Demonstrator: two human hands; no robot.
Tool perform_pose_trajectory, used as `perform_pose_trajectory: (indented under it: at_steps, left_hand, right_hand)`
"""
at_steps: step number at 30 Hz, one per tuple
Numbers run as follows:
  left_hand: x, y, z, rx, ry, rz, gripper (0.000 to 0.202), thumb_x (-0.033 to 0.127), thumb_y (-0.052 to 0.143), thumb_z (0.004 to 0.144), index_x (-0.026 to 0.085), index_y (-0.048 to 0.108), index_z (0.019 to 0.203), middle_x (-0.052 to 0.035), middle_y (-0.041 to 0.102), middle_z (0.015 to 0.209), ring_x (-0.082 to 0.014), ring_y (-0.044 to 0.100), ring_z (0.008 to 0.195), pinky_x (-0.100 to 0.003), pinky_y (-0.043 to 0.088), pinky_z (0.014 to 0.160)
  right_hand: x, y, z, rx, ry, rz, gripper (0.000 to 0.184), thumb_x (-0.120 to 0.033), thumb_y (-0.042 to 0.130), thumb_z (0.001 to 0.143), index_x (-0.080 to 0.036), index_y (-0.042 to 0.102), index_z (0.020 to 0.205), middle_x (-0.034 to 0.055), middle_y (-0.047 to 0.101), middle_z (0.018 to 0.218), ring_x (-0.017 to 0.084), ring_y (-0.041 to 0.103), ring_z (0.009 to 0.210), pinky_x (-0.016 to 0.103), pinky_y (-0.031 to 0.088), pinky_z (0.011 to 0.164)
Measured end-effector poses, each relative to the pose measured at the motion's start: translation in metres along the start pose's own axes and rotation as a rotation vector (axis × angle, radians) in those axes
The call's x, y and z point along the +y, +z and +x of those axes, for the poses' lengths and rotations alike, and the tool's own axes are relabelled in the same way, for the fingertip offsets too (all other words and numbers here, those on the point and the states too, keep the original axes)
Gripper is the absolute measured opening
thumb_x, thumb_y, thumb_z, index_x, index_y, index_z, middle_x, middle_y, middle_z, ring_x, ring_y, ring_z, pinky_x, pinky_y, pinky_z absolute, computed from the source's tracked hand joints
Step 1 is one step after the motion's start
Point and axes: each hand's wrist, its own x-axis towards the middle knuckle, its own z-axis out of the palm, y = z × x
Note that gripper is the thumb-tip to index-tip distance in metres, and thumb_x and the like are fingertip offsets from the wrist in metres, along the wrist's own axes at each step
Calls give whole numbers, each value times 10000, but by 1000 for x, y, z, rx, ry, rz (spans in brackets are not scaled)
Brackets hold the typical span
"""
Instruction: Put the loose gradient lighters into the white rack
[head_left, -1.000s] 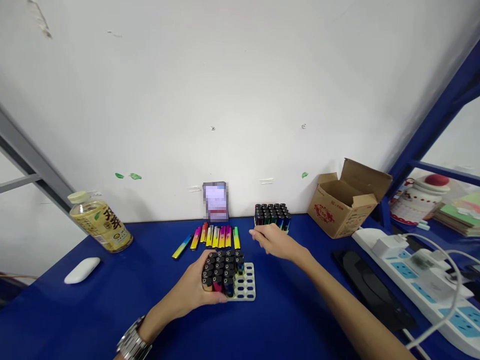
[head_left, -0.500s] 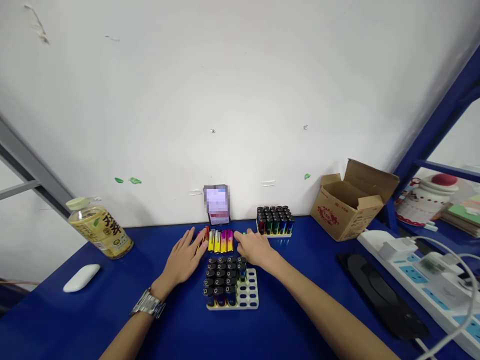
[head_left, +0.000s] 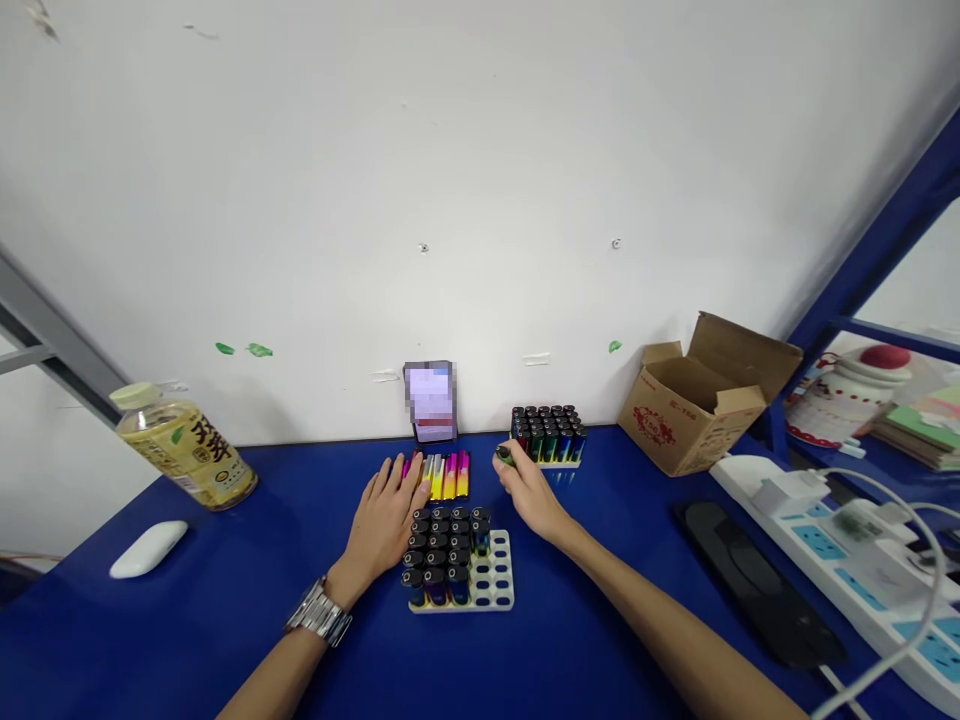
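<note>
My left hand [head_left: 386,510] lies palm down with fingers extended, over the left end of a row of shiny yellow-and-pink lighters [head_left: 449,478] lying on the blue table. What its palm covers is hidden. My right hand [head_left: 531,492] is closed around a dark-topped, greenish lighter [head_left: 505,456], raised to the right of that row. Most of its body is hidden by the fingers. Closer to me, a white holder [head_left: 502,590] with oval holes carries several upright black-topped lighters [head_left: 439,555]. Its right columns show bare holes, with one lighter standing at the back.
A second, filled holder of lighters [head_left: 551,435] stands behind my right hand. A phone [head_left: 433,400] leans on the wall. Around them are an open carton [head_left: 686,410], a power strip [head_left: 847,560], a black phone-like device [head_left: 761,580], a drink bottle [head_left: 191,450] and a white case [head_left: 148,549].
My right hand has lifted a greenish lighter from beside the row. My left hand has shifted slightly right and nearer the front holder. The view has tilted a little.
</note>
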Motion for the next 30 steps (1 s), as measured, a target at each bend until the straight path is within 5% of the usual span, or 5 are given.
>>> perform_pose_trajectory:
  at_steps: [6, 18, 24, 28, 30]
  left_hand:
    - [1, -2, 0, -21, 26, -14, 486, 319, 299, 929, 227, 416, 1391, -99, 440, 1451, -281, 273, 1400, -490, 299, 1086]
    - [4, -4, 0, -22, -17, 9, 515, 341, 263, 949, 180, 354, 1430, -115, 446, 1444, -292, 287, 1392, -471, 309, 1083]
    - [2, -2, -1, -32, 25, 132, 513, 321, 252, 949, 148, 370, 1417, -136, 447, 1439, -284, 303, 1385, -467, 347, 1062]
    - [1, -1, -1, -21, 66, 167, 504, 314, 240, 951, 181, 361, 1422, -118, 441, 1446, -277, 318, 1379, -471, 368, 1044]
    - [1, -1, -1, -21, 49, 171, 511, 317, 234, 953, 169, 352, 1427, -124, 448, 1440, -284, 328, 1372, -466, 377, 1035]
  right_hand:
    - [11, 4, 8, 144, 284, 514, 479, -539, 318, 821, -235, 310, 452, -73, 220, 360, 67, 162, 328, 204, 131, 346]
    - [11, 2, 6, 160, 292, 481, 469, -446, 307, 870, -225, 315, 457, -77, 229, 361, 56, 175, 315, 192, 145, 330]
    - [2, -4, -3, 43, 42, 286, 352, -552, 368, 909, -216, 459, 856, -84, 425, 508, 87, 364, 384, 205, 347, 412]
    - [-10, -14, -18, 68, -176, -72, 274, -444, 504, 890, -190, 593, 838, 25, 566, 733, 147, 524, 666, 251, 420, 579]
    - [-15, -19, -29, 76, -192, -85, 265, -414, 558, 864, -177, 637, 774, 6, 518, 635, 134, 487, 581, 245, 381, 515]
